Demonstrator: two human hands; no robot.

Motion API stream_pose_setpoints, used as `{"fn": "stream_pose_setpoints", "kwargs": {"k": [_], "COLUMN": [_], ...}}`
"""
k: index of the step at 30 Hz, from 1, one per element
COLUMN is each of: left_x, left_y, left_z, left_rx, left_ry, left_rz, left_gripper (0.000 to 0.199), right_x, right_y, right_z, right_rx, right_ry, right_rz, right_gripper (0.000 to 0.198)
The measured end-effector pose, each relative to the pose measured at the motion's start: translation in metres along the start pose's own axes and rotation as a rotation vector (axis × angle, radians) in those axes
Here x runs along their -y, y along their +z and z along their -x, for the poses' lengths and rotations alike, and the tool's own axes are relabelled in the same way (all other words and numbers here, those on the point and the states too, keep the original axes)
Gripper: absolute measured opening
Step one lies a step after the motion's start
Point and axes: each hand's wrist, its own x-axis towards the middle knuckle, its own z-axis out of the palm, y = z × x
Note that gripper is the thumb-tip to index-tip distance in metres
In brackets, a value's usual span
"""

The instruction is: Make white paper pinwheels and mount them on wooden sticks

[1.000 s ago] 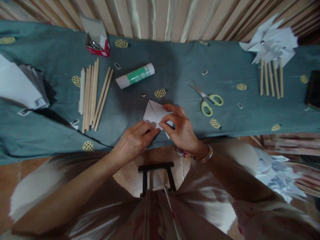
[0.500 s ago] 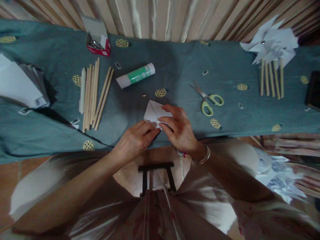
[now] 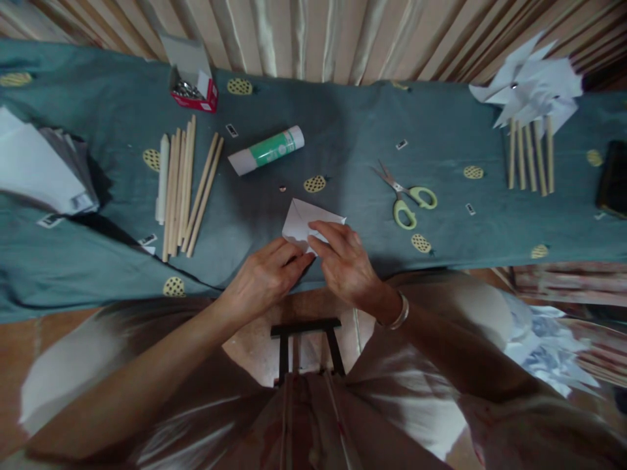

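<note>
A small folded sheet of white paper (image 3: 301, 219) lies near the table's front edge, between my two hands. My left hand (image 3: 267, 273) pinches its lower left edge, thumb and fingers closed on it. Over the paper's lower right part is my right hand (image 3: 343, 258), its fingers bent and pressed together against the surface; they cover that part of the sheet. A small round metal piece (image 3: 282, 188) rests just beyond the paper. Green-handled scissors (image 3: 404, 196) lie with blades parted to the right. A glue stick (image 3: 267, 150) with a green label lies behind the paper.
Several wooden sticks (image 3: 179, 189) lie at the left beside a white stick (image 3: 162, 179). A red box (image 3: 196, 98) of metal pieces stands open behind them. White paper sheets (image 3: 36, 163) are stacked far left. Paper pinwheels (image 3: 533, 85) on sticks lie at the back right.
My right hand has shifted slightly down, its fingers drawing closer together, and the paper's upper right corner now shows. My left hand stays in place.
</note>
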Motion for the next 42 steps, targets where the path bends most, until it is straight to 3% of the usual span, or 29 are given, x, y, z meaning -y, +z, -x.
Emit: {"fn": "stream_pose_setpoints", "kwargs": {"k": [8, 13, 21, 25, 31, 37, 42], "left_x": [-0.001, -0.001, 0.001, 0.011, 0.027, 0.016, 0.004], "left_y": [0.001, 0.001, -0.002, -0.009, -0.022, -0.018, -0.008], "left_z": [-0.003, -0.004, -0.003, -0.002, 0.0, -0.003, -0.005], "left_rx": [-0.068, -0.116, -0.086, -0.121, -0.033, -0.045, -0.032], "left_ry": [-0.01, 0.01, -0.006, 0.002, -0.052, -0.007, 0.06], "left_rz": [0.008, -0.017, -0.061, -0.092, -0.14, -0.124, -0.092], "left_gripper": [0.014, 0.013, 0.015, 0.013, 0.019, 0.017, 0.015], "right_x": [-0.002, -0.009, -0.022, -0.021, -0.013, -0.004, -0.001], "right_y": [-0.006, -0.017, -0.027, -0.033, -0.035, -0.031, -0.032], "right_z": [-0.002, -0.002, -0.017, -0.016, -0.008, -0.004, -0.004], "right_rx": [0.026, -0.029, -0.075, -0.107, -0.091, -0.061, -0.065], "right_ry": [0.031, 0.056, 0.159, 0.198, 0.247, 0.199, 0.292], "right_rz": [-0.017, -0.039, -0.005, -0.081, -0.208, -0.246, -0.287], "right_gripper": [0.036, 0.039, 0.035, 0.028, 0.02, 0.019, 0.015]}}
